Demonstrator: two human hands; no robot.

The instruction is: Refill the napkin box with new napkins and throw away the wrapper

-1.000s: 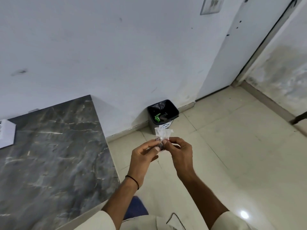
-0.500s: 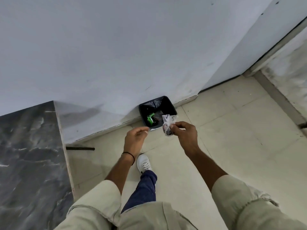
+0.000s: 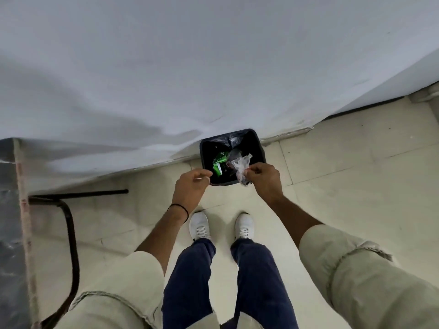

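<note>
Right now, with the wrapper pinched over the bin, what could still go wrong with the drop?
The wrapper is light, crumpled film held by the right hand near the bin's front edge, not its middle; released there, it might drift onto the floor. Thin film may also cling to the fingers. The left hand holds nothing and hovers at the rim, so it could nudge the bin.

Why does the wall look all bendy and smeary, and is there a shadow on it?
In the head view, the wide-angle lens curves the wall and its base line; soft grey shadows smear across its left part. The right hand pinching the clear plastic wrapper over the black trash bin looks fairly sharp, while the table edge at left is blurred.
</note>
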